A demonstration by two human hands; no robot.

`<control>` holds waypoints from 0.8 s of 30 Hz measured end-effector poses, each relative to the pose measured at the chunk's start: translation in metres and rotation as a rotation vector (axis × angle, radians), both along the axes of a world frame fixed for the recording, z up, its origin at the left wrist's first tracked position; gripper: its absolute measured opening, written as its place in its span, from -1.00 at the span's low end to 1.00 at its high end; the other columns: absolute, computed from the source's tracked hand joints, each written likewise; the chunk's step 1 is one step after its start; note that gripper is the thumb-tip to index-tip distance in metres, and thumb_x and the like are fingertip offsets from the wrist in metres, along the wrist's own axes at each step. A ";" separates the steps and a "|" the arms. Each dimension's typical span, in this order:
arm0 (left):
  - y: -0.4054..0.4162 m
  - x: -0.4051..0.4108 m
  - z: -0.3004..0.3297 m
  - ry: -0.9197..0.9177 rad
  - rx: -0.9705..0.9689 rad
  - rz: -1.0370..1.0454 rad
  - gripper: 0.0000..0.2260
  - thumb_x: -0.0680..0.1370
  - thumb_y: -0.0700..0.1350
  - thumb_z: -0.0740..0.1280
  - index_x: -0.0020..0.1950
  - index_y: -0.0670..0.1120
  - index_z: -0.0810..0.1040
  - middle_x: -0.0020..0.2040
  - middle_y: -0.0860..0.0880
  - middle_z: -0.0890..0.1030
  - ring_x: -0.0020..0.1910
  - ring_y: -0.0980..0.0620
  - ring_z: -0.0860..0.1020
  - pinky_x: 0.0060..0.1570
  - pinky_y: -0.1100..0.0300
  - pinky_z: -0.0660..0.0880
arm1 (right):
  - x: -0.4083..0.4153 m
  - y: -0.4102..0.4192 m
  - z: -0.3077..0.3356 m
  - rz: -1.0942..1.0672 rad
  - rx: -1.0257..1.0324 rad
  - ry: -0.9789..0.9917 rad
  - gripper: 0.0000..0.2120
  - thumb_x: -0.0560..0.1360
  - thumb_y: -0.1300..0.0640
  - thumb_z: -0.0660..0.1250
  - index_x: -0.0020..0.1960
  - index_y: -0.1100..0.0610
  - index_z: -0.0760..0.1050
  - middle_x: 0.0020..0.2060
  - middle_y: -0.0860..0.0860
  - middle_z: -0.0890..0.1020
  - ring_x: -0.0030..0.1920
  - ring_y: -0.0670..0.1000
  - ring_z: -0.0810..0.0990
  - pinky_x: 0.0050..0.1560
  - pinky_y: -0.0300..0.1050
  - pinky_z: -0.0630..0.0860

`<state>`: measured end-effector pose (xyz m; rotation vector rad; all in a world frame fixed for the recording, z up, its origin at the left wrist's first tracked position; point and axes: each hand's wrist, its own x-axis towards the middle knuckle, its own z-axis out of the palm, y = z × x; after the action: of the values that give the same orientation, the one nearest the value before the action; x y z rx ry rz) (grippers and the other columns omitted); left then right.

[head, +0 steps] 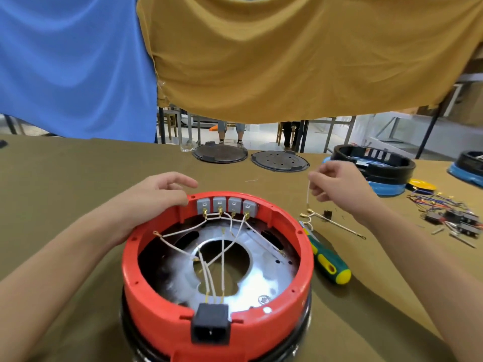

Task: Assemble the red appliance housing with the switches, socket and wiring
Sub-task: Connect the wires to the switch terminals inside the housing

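Observation:
The round red housing (303,259) stands open side up in front of me. Several grey switches (226,204) line its far inner wall, and a black socket (210,325) sits in its near rim. White wires (222,246) run between them across the shiny metal plate (269,278) inside. My left hand (154,197) rests on the housing's far left rim with fingers curled over it. My right hand (337,185) is raised to the right of the housing and pinches a short white wire (308,195) that hangs down with a brass terminal at its end.
More white wires with terminals (324,219) and a green-yellow screwdriver (329,262) lie right of the housing. Spare switches and coloured wires (452,215) sit at far right. Two dark round lids (279,160), black-and-blue housings (379,168) and hanging cloths stand behind.

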<state>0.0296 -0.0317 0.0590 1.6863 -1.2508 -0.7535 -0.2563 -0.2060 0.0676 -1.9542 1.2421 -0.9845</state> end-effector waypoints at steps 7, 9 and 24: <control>0.006 -0.008 0.002 -0.078 -0.015 -0.092 -0.67 0.63 -0.25 0.26 0.05 0.17 0.67 0.07 0.12 0.70 -0.01 0.07 0.69 0.04 0.10 0.57 | 0.017 0.027 0.012 0.287 0.230 -0.396 -0.84 0.59 0.17 0.34 -0.06 0.26 0.60 -0.26 0.10 0.66 -0.26 -0.01 0.62 -0.22 -0.22 0.60; 0.006 -0.012 0.004 -0.103 -0.029 -0.089 -0.67 0.63 -0.26 0.24 0.08 0.16 0.65 0.08 0.13 0.69 -0.01 0.10 0.68 0.04 0.09 0.58 | 0.025 0.038 0.016 0.378 0.299 -0.461 -0.85 0.59 0.19 0.34 -0.08 0.25 0.60 -0.26 0.10 0.65 -0.28 -0.02 0.60 -0.22 -0.23 0.60; 0.011 -0.027 0.010 -0.362 -0.314 -0.144 -0.86 0.51 -0.01 0.38 0.06 0.13 0.59 -0.01 0.19 0.61 0.08 0.22 0.55 0.13 0.11 0.50 | 0.054 0.084 0.016 0.611 0.589 -0.525 -0.87 0.34 0.27 0.47 -0.12 0.26 0.65 -0.17 0.23 0.71 -0.19 0.05 0.72 -0.19 -0.26 0.62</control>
<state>0.0029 -0.0207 0.0690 1.5242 -1.6605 -0.3144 -0.2018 -0.1222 0.0831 -1.3467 0.4970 -0.6445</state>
